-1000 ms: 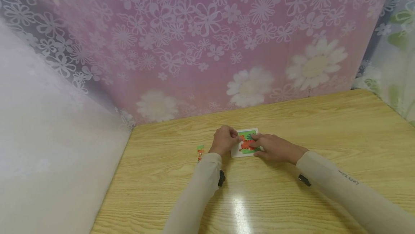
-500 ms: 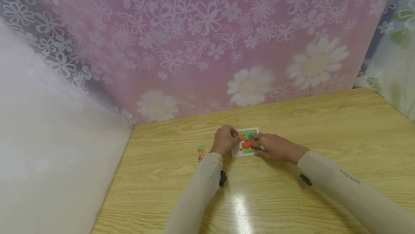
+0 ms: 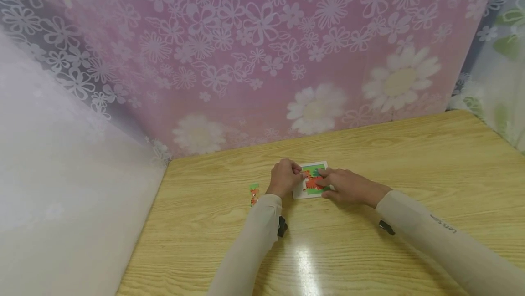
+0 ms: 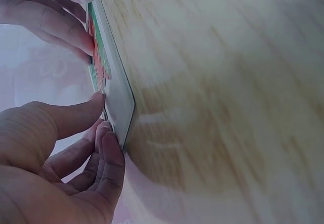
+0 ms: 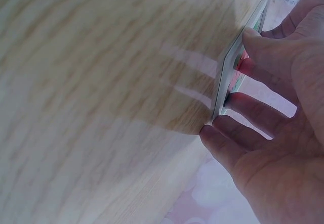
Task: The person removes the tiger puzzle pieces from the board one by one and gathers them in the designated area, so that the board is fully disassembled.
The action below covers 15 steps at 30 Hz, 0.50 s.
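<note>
A white-framed jigsaw puzzle board (image 3: 298, 192) with an orange tiger on green lies on the table. Its left strip shows bare white. At that strip my left hand (image 3: 284, 178) pinches a thin puzzle piece (image 4: 106, 114) between thumb and bent fingers, which hide most of it. From the right, my right hand (image 3: 348, 186) steadies the board with fairly straight fingers. In the right wrist view its thumb (image 5: 253, 39) touches the rim, two fingertips press the picture and the outer fingers rest at the edge. A loose puzzle strip with a tiger's face (image 3: 254, 193) lies left of my left hand.
The wood-grain table (image 3: 348, 250) meets a pink flowered curtain (image 3: 254, 82) at the back and a whitish panel (image 3: 61, 173) on the left. My left sleeve (image 3: 250, 241) passes close beside the loose strip. Dark wrist devices (image 3: 282, 226) sit under both cuffs.
</note>
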Motion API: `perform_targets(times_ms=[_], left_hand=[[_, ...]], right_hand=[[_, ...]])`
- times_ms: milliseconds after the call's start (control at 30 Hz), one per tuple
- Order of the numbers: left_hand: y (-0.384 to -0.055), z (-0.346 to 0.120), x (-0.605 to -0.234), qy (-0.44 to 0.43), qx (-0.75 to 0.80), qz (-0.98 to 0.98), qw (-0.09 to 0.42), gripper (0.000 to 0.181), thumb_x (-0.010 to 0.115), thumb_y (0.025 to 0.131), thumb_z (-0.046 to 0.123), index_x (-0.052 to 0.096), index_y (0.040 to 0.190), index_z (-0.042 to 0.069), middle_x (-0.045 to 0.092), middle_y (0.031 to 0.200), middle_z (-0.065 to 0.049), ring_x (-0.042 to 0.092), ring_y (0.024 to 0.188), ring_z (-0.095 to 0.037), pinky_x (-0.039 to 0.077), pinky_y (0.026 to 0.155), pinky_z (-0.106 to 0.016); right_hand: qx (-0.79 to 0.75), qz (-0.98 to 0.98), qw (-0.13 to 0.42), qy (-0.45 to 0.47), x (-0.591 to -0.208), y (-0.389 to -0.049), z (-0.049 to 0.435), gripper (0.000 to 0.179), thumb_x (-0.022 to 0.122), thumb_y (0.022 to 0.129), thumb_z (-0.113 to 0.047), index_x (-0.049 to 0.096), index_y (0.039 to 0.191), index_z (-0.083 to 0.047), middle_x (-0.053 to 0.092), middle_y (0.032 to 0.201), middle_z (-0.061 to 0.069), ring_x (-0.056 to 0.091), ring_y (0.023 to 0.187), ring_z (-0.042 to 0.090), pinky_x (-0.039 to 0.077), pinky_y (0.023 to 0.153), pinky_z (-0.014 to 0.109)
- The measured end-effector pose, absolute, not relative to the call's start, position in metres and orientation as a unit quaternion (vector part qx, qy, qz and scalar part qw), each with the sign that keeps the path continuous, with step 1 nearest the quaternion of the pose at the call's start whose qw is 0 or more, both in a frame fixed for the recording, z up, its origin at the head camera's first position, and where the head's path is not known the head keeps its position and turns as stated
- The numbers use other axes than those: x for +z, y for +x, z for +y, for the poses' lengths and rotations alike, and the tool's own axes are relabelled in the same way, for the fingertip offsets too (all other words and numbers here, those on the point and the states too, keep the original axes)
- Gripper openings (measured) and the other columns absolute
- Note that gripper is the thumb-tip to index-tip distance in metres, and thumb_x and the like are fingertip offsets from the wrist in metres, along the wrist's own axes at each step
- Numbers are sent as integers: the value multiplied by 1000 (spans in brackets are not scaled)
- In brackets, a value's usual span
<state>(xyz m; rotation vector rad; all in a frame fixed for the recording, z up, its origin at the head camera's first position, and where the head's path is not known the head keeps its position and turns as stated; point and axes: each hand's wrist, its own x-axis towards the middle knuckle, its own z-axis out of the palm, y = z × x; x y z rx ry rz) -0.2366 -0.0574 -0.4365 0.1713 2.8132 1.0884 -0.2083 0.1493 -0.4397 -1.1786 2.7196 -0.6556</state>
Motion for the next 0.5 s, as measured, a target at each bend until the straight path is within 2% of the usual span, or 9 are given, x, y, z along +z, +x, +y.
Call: perform_targets(times_ms=[233,500], left_hand=[[-237,-56,-436,53,350,934,55,18,79,91,17,77,104,5,71,91,-1,67,79,-13,57,71,-29],[-237,-56,-438,55,353,933,56,19,78,92,17,76,106,4,70,93,-2,66,80,-15,57,72,-31]], right_hand=[[-219,893,53,-389,-440,-208,149,28,75,93,-15,74,115,2,57,133,34,68,102,37,56,81,48],[-226,891,54,-389,-439,-208,149,24,75,94,-15,75,112,1,57,132,36,70,94,32,57,76,44]])
